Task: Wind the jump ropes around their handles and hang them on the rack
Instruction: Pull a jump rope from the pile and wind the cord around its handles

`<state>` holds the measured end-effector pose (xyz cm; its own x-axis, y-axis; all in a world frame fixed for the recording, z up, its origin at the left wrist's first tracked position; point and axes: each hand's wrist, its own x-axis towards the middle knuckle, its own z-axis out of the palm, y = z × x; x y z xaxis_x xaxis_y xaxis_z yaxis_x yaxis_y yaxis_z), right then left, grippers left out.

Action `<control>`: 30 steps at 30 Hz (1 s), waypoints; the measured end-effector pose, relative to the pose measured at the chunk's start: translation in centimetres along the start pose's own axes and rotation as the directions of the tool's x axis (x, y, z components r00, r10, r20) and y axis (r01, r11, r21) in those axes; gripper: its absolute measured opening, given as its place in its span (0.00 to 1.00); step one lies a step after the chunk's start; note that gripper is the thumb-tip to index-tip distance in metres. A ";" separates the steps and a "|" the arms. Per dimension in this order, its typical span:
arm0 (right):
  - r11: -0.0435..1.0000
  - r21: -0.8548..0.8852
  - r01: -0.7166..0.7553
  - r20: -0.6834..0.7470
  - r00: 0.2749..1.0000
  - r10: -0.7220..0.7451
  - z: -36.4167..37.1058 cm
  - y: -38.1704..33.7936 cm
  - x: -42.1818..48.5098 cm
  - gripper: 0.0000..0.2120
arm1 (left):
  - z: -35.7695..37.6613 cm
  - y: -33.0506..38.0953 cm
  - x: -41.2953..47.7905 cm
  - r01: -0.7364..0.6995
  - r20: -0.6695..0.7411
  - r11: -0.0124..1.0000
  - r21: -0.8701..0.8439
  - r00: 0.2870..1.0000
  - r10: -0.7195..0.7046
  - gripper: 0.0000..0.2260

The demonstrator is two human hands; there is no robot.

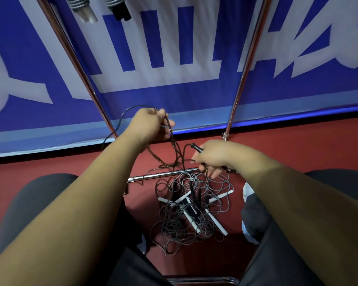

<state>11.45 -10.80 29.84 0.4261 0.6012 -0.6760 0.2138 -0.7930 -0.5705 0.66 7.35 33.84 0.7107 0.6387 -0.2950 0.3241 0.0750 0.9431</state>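
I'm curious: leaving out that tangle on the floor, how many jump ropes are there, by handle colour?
White-handled wound rope, hanging at top: 1
Black-handled wound rope, hanging at top: 1
Held black-handled rope, in the person's hands: 1
Total: 3

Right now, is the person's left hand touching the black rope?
Touching. The head view shows the left hand pinching the black rope between fingers and thumb, the cord trailing down from them.

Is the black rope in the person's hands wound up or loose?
Loose: the black rope trails unwound from the left hand to the black handle in the right hand.
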 end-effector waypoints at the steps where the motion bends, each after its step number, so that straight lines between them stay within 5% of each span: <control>1: 0.997 -0.044 -0.068 -0.013 0.998 0.067 0.2 0.3 0.3 0.11 | -0.3 0.4 0.0 -0.011 -0.051 0.995 -0.096 0.999 0.006 0.11; 4: 0.974 -0.099 -0.205 -0.056 0.978 0.200 0.6 0.9 0.5 0.16 | -1.4 1.5 0.2 0.003 -0.103 0.942 -0.335 0.994 -0.039 0.11; 8: 0.994 -0.039 -0.099 -0.165 0.982 0.091 0.2 0.3 0.5 0.14 | -1.4 2.0 -0.5 0.092 0.023 0.882 -0.461 0.995 -0.092 0.11; 12: 0.890 0.451 -0.065 -0.116 0.985 0.131 0.0 -0.6 0.6 0.14 | -0.6 2.2 -1.2 0.164 0.107 0.873 -0.459 0.986 -0.129 0.12; 15: 0.759 0.645 0.089 -0.128 0.992 -0.007 -0.6 -1.9 0.0 0.11 | -0.5 2.3 -1.2 0.205 0.147 0.877 -0.434 0.977 -0.155 0.13; 18: 0.710 0.651 0.269 -0.181 0.963 -0.199 -0.6 -2.7 -0.6 0.13 | -0.4 2.2 -1.2 0.217 0.171 0.873 -0.437 0.973 -0.156 0.14; 21: 0.705 0.649 0.286 -0.057 0.942 -0.330 -0.4 -2.8 -1.3 0.15 | -0.5 2.0 -0.8 0.187 0.152 0.859 -0.477 0.980 -0.129 0.15; 30: 0.872 0.466 0.145 0.183 0.949 -0.256 0.3 -2.0 -1.3 0.11 | -1.4 1.4 0.6 0.041 -0.042 0.796 -0.604 0.996 -0.083 0.13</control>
<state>10.24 -9.98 31.66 0.1893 0.7916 -0.5809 -0.1615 -0.5585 -0.8136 0.70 8.93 35.19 0.6546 0.6617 -0.3656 -0.0900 0.5484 0.8314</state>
